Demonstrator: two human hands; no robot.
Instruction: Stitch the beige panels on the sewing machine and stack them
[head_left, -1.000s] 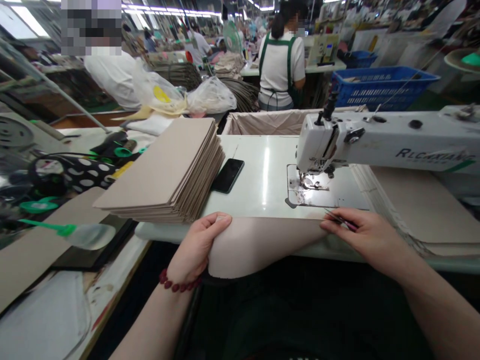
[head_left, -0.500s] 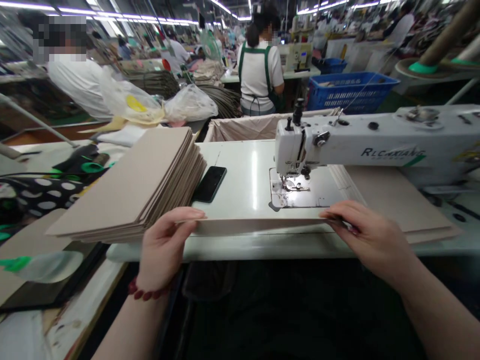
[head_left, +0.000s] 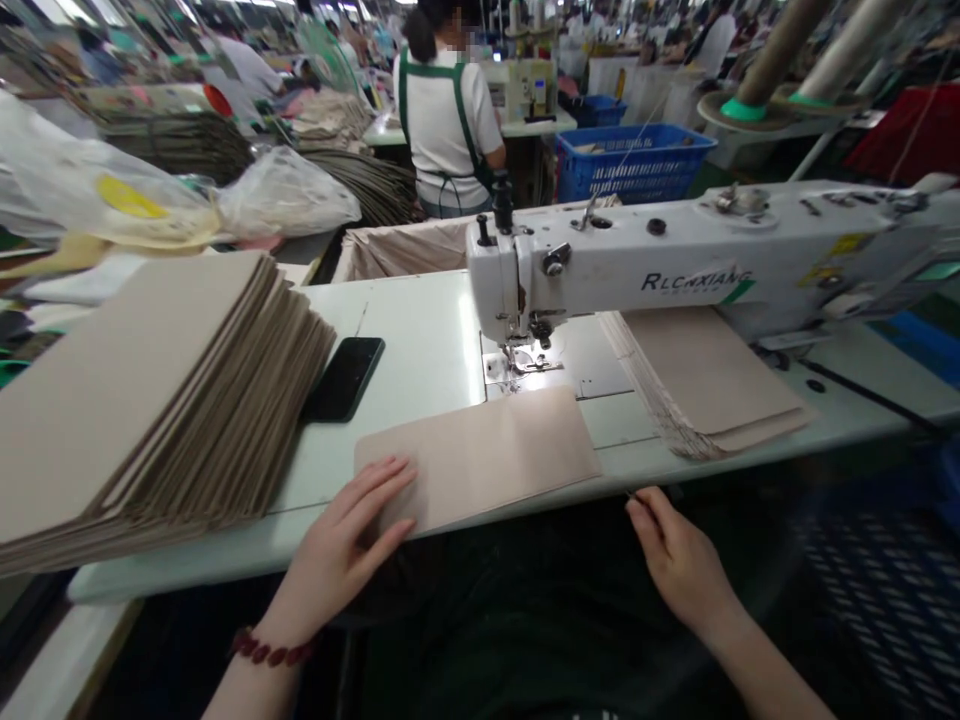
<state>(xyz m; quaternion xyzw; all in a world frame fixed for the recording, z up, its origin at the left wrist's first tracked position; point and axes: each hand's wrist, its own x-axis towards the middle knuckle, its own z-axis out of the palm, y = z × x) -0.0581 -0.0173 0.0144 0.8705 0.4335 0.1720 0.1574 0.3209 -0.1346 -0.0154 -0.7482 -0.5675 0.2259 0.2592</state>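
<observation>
A flat beige piece (head_left: 480,455) lies on the white sewing table (head_left: 420,330), its far edge just in front of the needle (head_left: 525,355) of the white sewing machine (head_left: 637,265). My left hand (head_left: 352,530) rests open on the piece's near left corner, fingers flat. Off the table edge, to the right of the piece, my right hand (head_left: 675,555) has its fingers curled together. A thin tool tip seems to stick out of them.
A tall stack of beige sheets (head_left: 150,400) fills the left, with a black phone (head_left: 343,378) beside it. A lower stack (head_left: 705,375) lies under the machine arm. Behind are a cloth-lined bin (head_left: 405,250), plastic bags (head_left: 285,195), a blue basket (head_left: 634,160) and a person in a green apron (head_left: 446,130).
The beige piece, hanging off the table edge a second ago, now lies flat by the needle. My left hand went from gripping to flat; my right hand dropped off the edge.
</observation>
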